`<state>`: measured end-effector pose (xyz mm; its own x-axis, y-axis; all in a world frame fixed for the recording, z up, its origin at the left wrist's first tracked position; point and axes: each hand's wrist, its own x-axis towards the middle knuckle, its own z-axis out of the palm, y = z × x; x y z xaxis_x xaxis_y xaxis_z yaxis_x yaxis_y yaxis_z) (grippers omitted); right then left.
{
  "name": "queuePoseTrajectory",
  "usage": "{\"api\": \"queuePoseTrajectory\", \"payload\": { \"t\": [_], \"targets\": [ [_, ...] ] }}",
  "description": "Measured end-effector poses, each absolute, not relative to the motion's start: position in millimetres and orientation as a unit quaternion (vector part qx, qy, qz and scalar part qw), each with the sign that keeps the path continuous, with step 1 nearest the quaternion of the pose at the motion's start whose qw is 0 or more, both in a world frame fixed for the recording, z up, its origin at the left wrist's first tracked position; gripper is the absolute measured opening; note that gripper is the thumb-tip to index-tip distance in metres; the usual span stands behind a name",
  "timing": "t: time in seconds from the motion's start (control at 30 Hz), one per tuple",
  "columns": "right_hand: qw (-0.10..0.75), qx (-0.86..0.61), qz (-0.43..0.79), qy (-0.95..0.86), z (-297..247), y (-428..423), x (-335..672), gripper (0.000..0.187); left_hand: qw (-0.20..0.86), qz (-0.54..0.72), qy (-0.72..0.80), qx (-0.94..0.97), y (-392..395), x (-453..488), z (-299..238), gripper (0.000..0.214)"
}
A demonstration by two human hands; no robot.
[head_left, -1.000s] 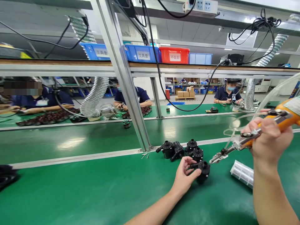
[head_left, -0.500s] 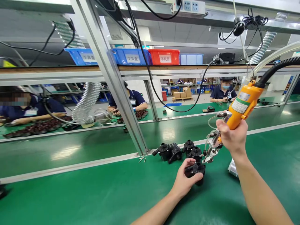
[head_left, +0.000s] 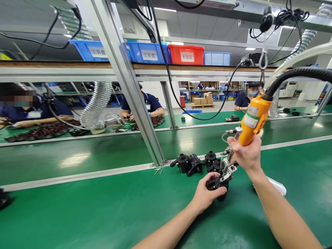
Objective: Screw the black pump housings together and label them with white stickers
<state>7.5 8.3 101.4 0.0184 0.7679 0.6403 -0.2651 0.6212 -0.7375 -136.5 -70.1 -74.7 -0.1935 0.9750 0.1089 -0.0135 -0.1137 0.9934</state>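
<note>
My left hand [head_left: 206, 193] is wrapped round a small black pump [head_left: 221, 194] standing on the green bench top. My right hand [head_left: 248, 152] grips a yellow-orange electric screwdriver [head_left: 251, 121], which leans with its upper end hung from a hook and a thick black cable. Its metal nose [head_left: 226, 174] meets the top of the held pump; whether a screw sits there is too small to tell. Just behind stand several more black pumps [head_left: 183, 163], some upright, one lying tilted.
A slanted aluminium post [head_left: 132, 93] rises from the bench left of the pumps, with a few small pins [head_left: 157, 171] at its foot. A clear plastic object [head_left: 277, 186] lies behind my right forearm. Blue and red bins [head_left: 185, 55] line the shelf; co-workers sit opposite.
My right hand has brought the screwdriver left and down, so its nose now meets the pump instead of hanging beside it. My left hand keeps its hold.
</note>
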Motion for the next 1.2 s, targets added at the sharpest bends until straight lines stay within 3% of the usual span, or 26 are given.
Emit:
{"api": "queuePoseTrajectory", "payload": {
  "t": [0.3,0.53,0.7,0.8,0.93,1.07,1.13,1.2],
  "targets": [
    [0.646,-0.224,0.393,-0.615,86,8,-5,0.045,0.434,0.585,0.514,0.453,-69,-134,-77,0.058],
    [0.657,-0.237,0.376,-0.609,85,16,3,0.047,0.367,0.572,0.527,0.510,-83,-132,-77,0.057],
    [0.701,-0.269,0.308,-0.584,89,44,26,0.053,0.308,0.517,0.526,0.601,-97,-141,-87,0.073],
    [0.674,-0.312,0.294,-0.602,82,68,32,0.052,0.269,0.502,0.539,0.620,-96,-141,-92,0.085],
    [0.624,-0.343,0.299,-0.636,73,95,31,0.051,0.155,0.504,0.584,0.617,-89,-140,-96,0.067],
    [0.568,-0.350,0.297,-0.683,70,110,48,0.057,-0.057,0.497,0.640,0.582,-92,-143,-91,0.077],
    [0.525,-0.356,0.296,-0.714,64,111,71,0.065,-0.145,0.493,0.596,0.617,-101,-139,-86,0.074],
    [0.481,-0.378,0.286,-0.738,51,104,105,0.063,-0.151,0.485,0.513,0.692,-111,-129,-81,0.062]
  ]
}}
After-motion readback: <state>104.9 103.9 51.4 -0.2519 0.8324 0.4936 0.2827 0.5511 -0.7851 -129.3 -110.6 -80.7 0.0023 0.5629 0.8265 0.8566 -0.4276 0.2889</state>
